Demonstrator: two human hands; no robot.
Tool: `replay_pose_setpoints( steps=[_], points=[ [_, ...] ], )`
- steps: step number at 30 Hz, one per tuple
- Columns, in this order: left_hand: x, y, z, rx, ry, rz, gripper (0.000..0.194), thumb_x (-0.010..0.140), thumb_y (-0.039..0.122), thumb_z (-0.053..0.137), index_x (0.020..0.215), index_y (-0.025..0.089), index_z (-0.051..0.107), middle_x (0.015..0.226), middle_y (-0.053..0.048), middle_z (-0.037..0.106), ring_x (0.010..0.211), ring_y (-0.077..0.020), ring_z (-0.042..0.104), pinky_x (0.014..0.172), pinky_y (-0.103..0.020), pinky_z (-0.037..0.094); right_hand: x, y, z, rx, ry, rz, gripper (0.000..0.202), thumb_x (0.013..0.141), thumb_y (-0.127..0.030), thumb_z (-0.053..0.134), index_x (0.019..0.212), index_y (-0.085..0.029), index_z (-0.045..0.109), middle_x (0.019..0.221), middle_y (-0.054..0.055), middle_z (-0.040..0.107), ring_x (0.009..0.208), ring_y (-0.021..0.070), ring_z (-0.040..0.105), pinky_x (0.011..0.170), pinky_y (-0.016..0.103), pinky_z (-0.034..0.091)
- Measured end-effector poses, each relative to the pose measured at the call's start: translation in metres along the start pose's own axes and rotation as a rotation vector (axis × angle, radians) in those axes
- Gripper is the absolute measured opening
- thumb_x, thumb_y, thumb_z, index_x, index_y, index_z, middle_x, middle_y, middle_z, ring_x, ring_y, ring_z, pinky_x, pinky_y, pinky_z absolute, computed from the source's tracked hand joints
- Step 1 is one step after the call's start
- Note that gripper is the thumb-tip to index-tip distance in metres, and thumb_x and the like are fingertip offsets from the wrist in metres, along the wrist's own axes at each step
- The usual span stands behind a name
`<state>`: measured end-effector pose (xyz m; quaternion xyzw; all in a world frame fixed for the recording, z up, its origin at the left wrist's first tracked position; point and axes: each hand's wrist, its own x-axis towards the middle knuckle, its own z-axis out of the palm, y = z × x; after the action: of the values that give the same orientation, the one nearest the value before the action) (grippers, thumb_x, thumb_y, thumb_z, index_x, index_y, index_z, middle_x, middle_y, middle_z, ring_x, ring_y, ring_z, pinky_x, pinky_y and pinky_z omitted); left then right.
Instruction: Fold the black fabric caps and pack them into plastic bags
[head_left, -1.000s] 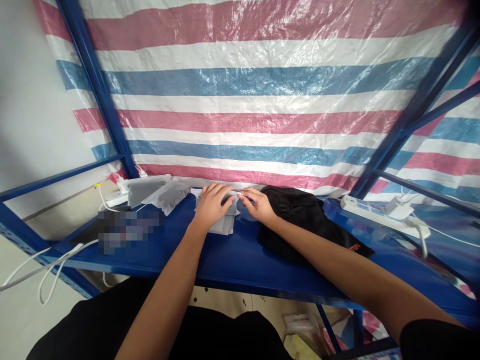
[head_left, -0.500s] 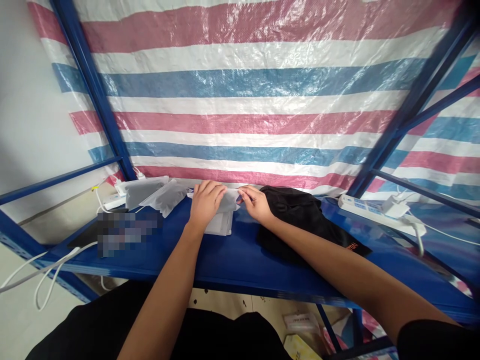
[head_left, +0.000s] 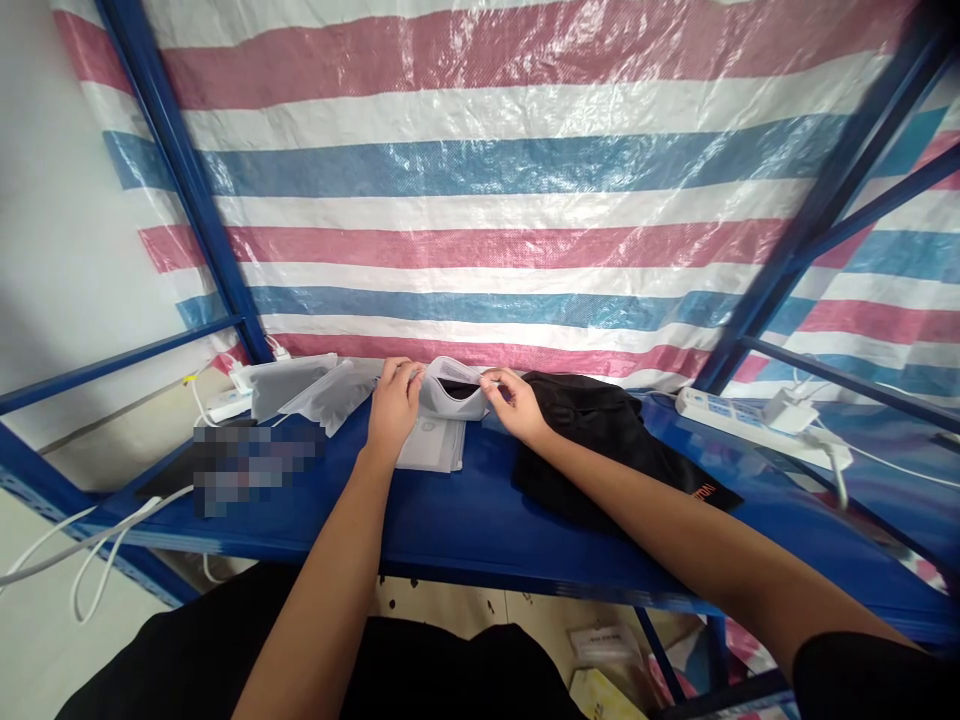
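Observation:
A frosted plastic bag is spread at its mouth, with a dark opening showing between its two edges. My left hand pinches the left side of the mouth. The fingers of my right hand are closed on its right edge. Below it, flat on the blue shelf, lie more frosted bags, partly covered by the held one. Just right of my right hand is a folded black cloth with orange lettering near one corner.
Two greyish frosted packets lie at the left, near a dark pixelated item and white cables. A white power strip with plugs sits at the right. Blue posts and a striped sheet stand behind.
The bag's mouth has gone from flat to spread open. My left hand has shifted slightly left, and my right hand slightly right.

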<state>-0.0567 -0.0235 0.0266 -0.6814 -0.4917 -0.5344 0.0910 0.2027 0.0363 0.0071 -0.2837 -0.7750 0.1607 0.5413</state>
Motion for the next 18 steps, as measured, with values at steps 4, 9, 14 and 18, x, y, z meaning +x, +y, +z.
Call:
replay_pose_setpoints(
  steps=[4,9,14,18],
  points=[
    [0.0,0.004,0.003,-0.124,-0.066,0.0,0.022,0.113,0.027,0.048,0.118,0.022,0.069,0.125,-0.008,0.066,0.08,-0.0154,0.073,0.085,-0.034,0.062,0.001,-0.017,-0.003,-0.093,-0.074,-0.237,0.032,0.111,-0.041,0.057,0.135,-0.028,0.075,0.14,0.012,0.07,0.135,0.0304,0.067,0.115,0.051,0.057],
    [-0.001,0.015,0.002,-0.19,-0.09,0.068,0.024,0.114,0.026,0.047,0.121,0.021,0.07,0.126,-0.009,0.067,0.093,-0.0167,0.075,0.091,-0.032,0.063,0.016,-0.027,-0.01,-0.147,-0.18,-0.097,0.029,0.105,-0.048,0.068,0.115,-0.026,0.083,0.148,0.013,0.064,0.138,0.0354,0.066,0.106,0.05,0.064],
    [-0.006,0.034,0.006,-0.168,-0.114,0.176,0.024,0.115,0.027,0.047,0.123,0.023,0.07,0.126,-0.009,0.069,0.114,-0.0204,0.072,0.103,-0.034,0.058,0.031,-0.018,-0.019,-0.253,-0.374,-0.048,0.068,0.071,-0.042,0.101,0.132,-0.027,0.077,0.161,0.012,0.054,0.146,0.0398,0.06,0.119,0.052,0.056],
    [-0.01,0.052,0.013,-0.187,-0.177,0.262,0.025,0.117,0.027,0.046,0.125,0.024,0.069,0.124,-0.009,0.069,0.117,-0.0205,0.071,0.106,-0.034,0.057,0.027,-0.018,-0.021,-0.38,-0.368,0.024,0.063,0.069,-0.025,0.097,0.127,-0.026,0.074,0.147,0.012,0.065,0.115,0.0327,0.076,0.088,0.035,0.064]
  ],
)
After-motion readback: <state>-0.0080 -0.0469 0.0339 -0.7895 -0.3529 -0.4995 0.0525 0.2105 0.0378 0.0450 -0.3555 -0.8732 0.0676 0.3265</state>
